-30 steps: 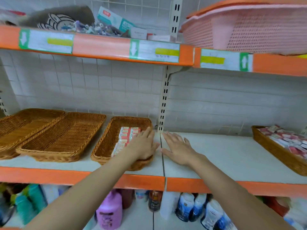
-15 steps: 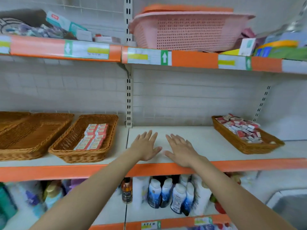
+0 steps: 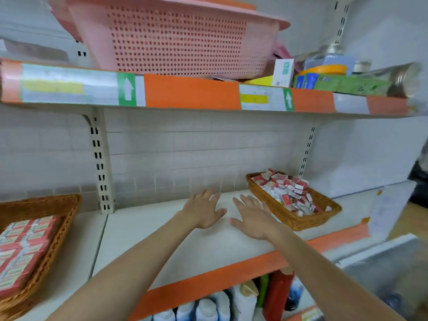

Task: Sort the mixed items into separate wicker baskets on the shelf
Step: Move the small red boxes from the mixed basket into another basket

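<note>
I have both hands out over the white middle shelf [image 3: 162,246], palms down, fingers straight and spread, holding nothing. My left hand [image 3: 203,210] and right hand [image 3: 253,217] sit side by side, thumbs pointing toward each other with a narrow strip of bare shelf between them. I cannot tell whether the palms actually rest on the surface or hang just above it.

Just beside my right hand stands the right wicker basket [image 3: 301,218], set at an angle, its near long rim close to my fingers. It holds a loose heap of small red-and-white boxes [image 3: 287,191], lying at all angles. Its far corner is near the right slotted upright [image 3: 306,151].

Well apart on the left, cut by the frame edge, is the left wicker basket [image 3: 58,230], with red-and-white boxes laid in neat flat rows [image 3: 20,246]. Between the two baskets the shelf runs bare from the tiled back wall [image 3: 185,154] to the orange front lip [image 3: 208,276]. The left slotted upright [image 3: 99,163] marks the seam between shelf sections.

Overhead, the upper shelf edge [image 3: 190,93] carries a pink perforated plastic basket [image 3: 180,40] and a clutter of boxes and bottles at the right. Below the lip, bottles [image 3: 231,302] stand on the lower shelf.
</note>
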A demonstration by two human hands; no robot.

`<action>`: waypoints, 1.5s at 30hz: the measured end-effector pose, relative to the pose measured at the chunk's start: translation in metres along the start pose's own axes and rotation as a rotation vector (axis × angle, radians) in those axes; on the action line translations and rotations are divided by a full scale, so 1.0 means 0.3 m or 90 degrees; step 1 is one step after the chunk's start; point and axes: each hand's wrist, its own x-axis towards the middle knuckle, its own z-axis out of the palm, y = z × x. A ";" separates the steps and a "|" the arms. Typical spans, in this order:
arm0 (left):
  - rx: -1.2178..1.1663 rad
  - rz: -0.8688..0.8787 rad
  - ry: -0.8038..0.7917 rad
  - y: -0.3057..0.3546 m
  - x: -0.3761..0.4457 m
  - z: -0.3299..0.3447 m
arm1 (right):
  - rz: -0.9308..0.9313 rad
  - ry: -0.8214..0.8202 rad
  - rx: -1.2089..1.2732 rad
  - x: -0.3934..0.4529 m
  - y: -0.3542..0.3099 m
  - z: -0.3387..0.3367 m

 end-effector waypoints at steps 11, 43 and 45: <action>-0.019 0.145 0.000 0.275 0.329 0.032 | 0.134 0.043 0.020 0.047 0.352 0.013; -0.042 0.025 0.127 0.616 0.676 0.090 | -0.053 0.122 0.055 0.263 0.936 -0.011; -0.101 0.027 0.139 0.620 0.668 0.091 | -0.049 0.137 0.052 0.254 0.934 -0.013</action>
